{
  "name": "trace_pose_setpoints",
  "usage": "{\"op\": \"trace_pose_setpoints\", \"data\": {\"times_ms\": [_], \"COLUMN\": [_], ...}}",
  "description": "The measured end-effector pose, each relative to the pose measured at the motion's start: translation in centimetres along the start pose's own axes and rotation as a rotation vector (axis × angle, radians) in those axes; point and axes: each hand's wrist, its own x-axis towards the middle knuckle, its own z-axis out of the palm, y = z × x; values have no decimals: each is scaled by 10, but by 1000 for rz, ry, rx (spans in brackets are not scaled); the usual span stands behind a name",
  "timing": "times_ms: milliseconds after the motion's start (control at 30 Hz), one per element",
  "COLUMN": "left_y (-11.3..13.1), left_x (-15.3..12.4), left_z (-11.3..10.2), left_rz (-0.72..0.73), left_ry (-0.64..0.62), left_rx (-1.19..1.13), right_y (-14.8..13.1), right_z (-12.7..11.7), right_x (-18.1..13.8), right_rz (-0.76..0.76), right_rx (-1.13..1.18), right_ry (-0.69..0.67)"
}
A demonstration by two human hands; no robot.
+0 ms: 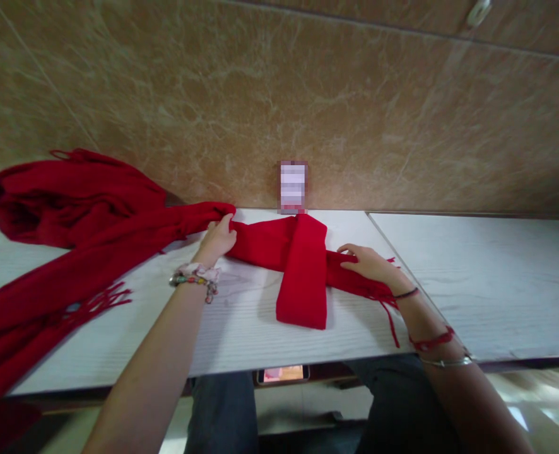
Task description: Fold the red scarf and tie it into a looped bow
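Note:
A red fringed scarf (303, 277) lies on the white wood-grain table, with one folded band standing across a flat strip that runs left to right. My left hand (220, 239) is closed, its thumb and fingers pinching the strip to the left of the fold. On the right, near the fringed end, my right hand (367, 261) rests over the strip, fingers apart and slightly curved. From beside my left hand, more red cloth stretches left towards a heap; whether it is one piece with the folded scarf, I cannot tell.
Bunched red fabric (81, 202) covers the table's left end, its fringed part trailing over the front edge. A card-like object (293, 186), blurred out, leans on the brown marbled wall (279, 94). Below the table edge sits a phone (283, 374) with a lit screen. A seam divides the tabletop (488, 284).

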Motion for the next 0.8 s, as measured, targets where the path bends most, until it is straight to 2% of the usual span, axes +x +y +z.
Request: {"op": "trace_pose_setpoints", "data": {"times_ms": [100,167,267,333,367,467,567,667,800], "left_y": [6,8,13,19,24,40,53,56,49], "left_x": [-5,-9,-14,-18,-20,-29,-38,-39,-28], "left_z": [5,10,20,25,28,34,40,42,37], "left_rz": [12,-3,40,190,285,517,576,600,667], "left_ry": [-167,-206,-56,42,47,-131,-293,-302,-347], "left_rx": [145,221,272,258,240,161,129,159,122], "right_y": [-2,-3,-9,-16,-19,-27,-29,-27,-25], "right_z": [-7,-16,-23,-18,-13,5,17,17,6], "right_x": [10,25,59,83,94,118,131,138,145], "right_rz": [-1,20,75,137,163,182,155,137,141], "right_rx": [-43,-57,-76,-57,-39,6,15,17,23], "right_ry": [-52,-35,34,64,68,55,35,43,108]}}
